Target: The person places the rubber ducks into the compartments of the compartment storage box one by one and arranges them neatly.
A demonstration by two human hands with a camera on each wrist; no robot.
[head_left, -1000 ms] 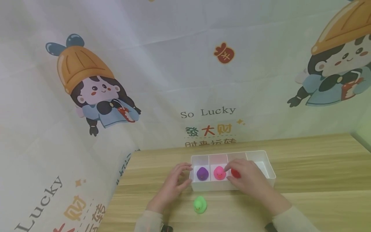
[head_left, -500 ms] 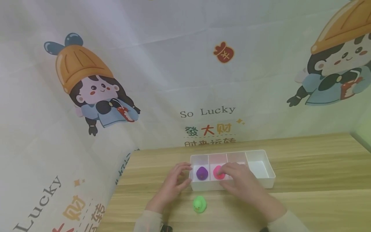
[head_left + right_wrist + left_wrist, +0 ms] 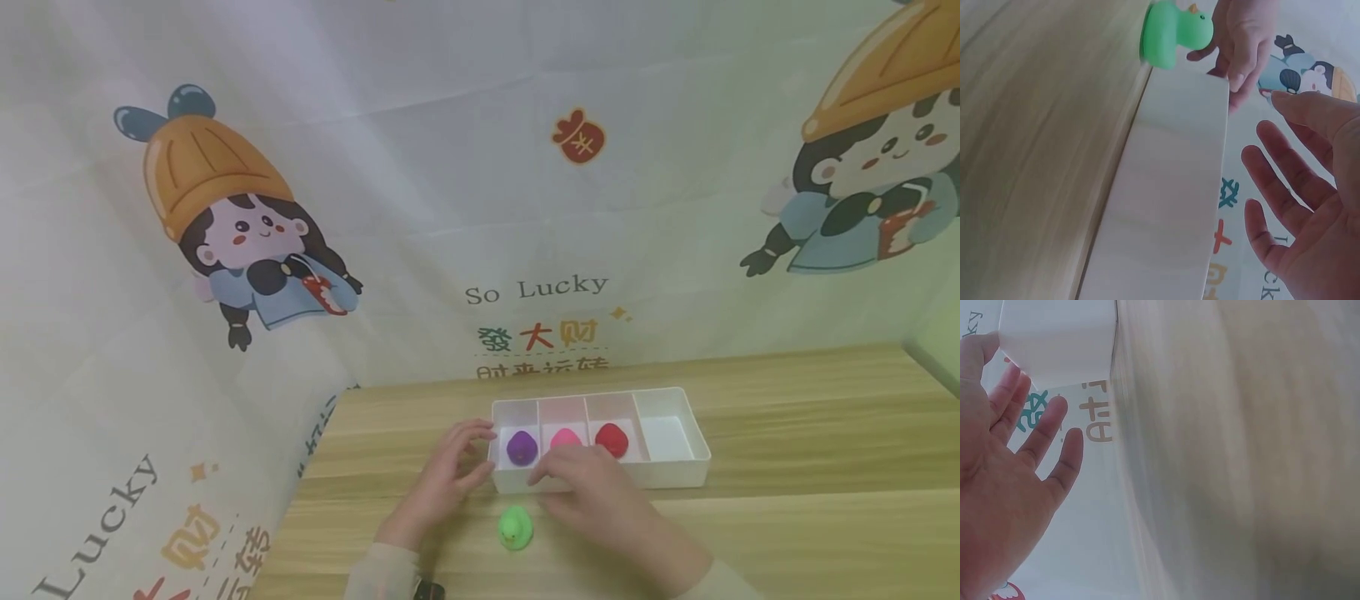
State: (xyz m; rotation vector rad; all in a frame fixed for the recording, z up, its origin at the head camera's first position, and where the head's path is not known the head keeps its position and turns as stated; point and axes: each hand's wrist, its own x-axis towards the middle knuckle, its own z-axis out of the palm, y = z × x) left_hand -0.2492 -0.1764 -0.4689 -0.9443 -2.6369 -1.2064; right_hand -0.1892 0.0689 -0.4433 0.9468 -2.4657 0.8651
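My left hand [image 3: 448, 477] touches the left end of a white divided box [image 3: 600, 479] with its thumb and fingertips, its fingers loosely spread. Inside the box sit a purple duck [image 3: 522, 448] in the leftmost compartment, a pink duck [image 3: 566, 438] beside it, partly covered by my right hand, and a red duck [image 3: 612, 440] in the third. My right hand [image 3: 600, 504] holds nothing and hovers before the box's front wall, fingers relaxed and apart in the right wrist view. Just left of it, a green toy duck [image 3: 515, 527] stands on the table.
The wooden table [image 3: 810, 442] extends on both sides of the box. Behind it hangs a pale printed cloth [image 3: 420, 167] with cartoon figures and lettering. The box's rightmost compartment [image 3: 671, 435] shows its bare white floor.
My right hand has drawn away from the red duck, leftward and toward me, uncovering it and passing over the pink duck. My left hand has stayed at the box's end.
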